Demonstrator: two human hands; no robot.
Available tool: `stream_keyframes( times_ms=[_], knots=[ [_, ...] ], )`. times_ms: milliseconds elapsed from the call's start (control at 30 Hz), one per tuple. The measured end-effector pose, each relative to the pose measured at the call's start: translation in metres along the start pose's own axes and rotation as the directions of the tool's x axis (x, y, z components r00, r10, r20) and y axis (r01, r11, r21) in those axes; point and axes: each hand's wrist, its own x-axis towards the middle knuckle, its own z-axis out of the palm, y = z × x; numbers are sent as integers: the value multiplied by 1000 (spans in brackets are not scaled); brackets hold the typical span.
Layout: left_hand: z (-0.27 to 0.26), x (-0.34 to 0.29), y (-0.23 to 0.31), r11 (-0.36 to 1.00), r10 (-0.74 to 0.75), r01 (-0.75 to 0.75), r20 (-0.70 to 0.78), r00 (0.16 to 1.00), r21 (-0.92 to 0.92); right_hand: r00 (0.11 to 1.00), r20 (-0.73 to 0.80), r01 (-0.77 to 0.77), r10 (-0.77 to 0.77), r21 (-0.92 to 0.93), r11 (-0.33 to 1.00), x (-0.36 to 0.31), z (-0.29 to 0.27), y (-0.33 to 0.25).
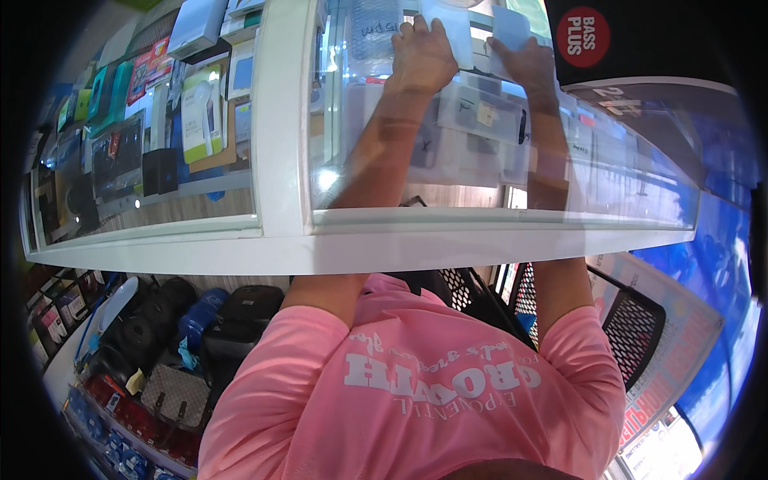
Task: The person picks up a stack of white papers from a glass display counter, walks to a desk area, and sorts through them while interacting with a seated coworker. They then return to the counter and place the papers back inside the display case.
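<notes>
Both of my forearms pass under the white counter edge, and I see the hands through the glass top. My left hand [424, 54] has its fingers curled, beside a clear bubble-wrap sleeve [372, 36] and a whitish flat packet [454, 36]. What lies under its fingers is hidden. My right hand [530, 68] grips a pale, translucent flat packet [512, 30], its thumb along the near left corner. Below and between the hands sit clear plastic cases [480, 112], some with handwritten marks.
A white frame bar [282, 120] divides the glass case. Boxed accessories [204, 112] fill its left side. A black box [632, 40] stands at the far right. Black bags [244, 316] and a checked bag [176, 396] lie lower left. A black mesh chair [632, 320] is at right.
</notes>
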Motion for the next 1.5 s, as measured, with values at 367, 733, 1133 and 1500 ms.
stream_keyframes(
  times_ms=[367,733,1133,1500],
  knots=[
    [9,8,4,996,67,-72,105,992,44,996,-93,-18,19,6,1000,-9,2,18],
    [32,32,-25,987,-21,-27,293,956,158,993,-9,-113,114,48,992,-23,-43,-5],
    [14,25,5,963,-29,-90,430,902,254,991,-8,-129,130,49,990,-34,-45,-16],
    [-10,13,19,966,138,-192,285,949,172,984,-164,-51,64,83,995,-28,16,22]
  ],
)
